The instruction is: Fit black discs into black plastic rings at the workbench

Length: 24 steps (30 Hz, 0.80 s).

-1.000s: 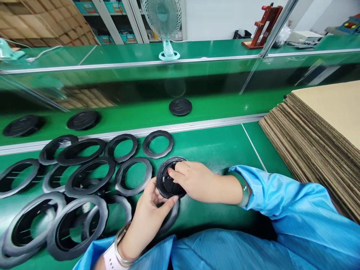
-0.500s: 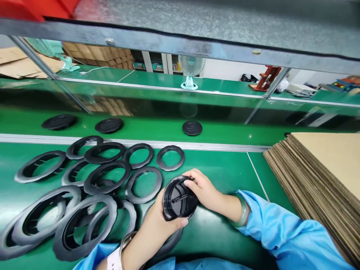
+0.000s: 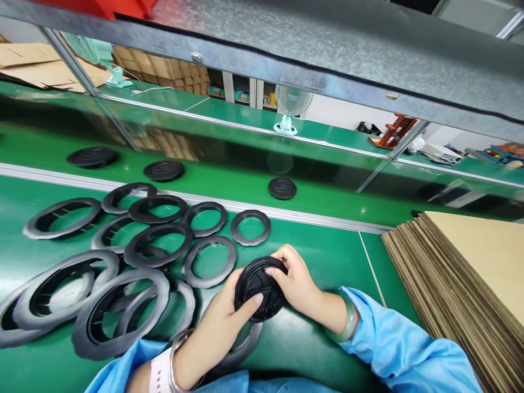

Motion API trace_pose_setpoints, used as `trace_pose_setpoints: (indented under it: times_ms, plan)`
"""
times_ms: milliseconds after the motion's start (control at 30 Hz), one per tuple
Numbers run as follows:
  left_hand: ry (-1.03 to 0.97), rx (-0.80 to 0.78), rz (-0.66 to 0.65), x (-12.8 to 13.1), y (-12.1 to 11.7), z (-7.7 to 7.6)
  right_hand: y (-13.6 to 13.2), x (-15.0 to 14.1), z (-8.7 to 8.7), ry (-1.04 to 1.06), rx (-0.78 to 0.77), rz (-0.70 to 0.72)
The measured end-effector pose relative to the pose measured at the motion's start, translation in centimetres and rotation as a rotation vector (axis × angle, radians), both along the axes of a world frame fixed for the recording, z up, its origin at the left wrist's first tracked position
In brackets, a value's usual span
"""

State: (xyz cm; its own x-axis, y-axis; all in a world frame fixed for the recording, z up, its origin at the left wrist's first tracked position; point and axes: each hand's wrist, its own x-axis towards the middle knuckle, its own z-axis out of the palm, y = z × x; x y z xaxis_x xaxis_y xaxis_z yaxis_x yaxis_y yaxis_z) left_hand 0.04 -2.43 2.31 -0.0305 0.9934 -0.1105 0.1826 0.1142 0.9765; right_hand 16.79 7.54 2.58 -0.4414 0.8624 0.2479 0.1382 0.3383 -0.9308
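Observation:
Between my two hands is a round black plastic cap (image 3: 254,281) with a ribbed inner face turned up toward me. My left hand (image 3: 223,314) grips it from the lower left, its thumb lying across the face. On the upper right, my right hand (image 3: 295,279) holds the rim with the thumb pressed near the edge. Under my left wrist lies a black ring (image 3: 245,349), partly hidden by the arm. Many more black rings (image 3: 209,262) are spread over the green table to the left, some overlapping.
Several black round discs (image 3: 282,188) lie on the green strip behind the metal rail (image 3: 319,220). A stack of cardboard sheets (image 3: 450,289) stands at the right. Overhead runs a metal shelf (image 3: 311,79). Small fans (image 3: 292,103) stand on the far bench.
My left thumb has moved from the cap's lower edge up onto its face. The cap has turned slightly in my hands. The whole view has tilted.

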Motion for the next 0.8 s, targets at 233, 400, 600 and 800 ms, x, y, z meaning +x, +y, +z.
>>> trace_pose_setpoints:
  times_ms: [233,400,600,800]
  plan:
    - [0.025,0.004,0.003,0.0,-0.1,0.2,0.1,-0.1,0.1,0.027,-0.039,-0.012]
    - [-0.015,0.010,0.043,-0.1,0.0,0.3,0.8,0.6,0.5,0.102,-0.335,0.265]
    - [-0.017,0.031,0.045,-0.2,0.0,0.0,0.6,0.8,0.7,0.039,-0.425,0.319]
    - [0.052,0.055,0.046,0.0,-0.2,0.2,0.1,0.5,1.0,-0.039,-0.354,0.255]
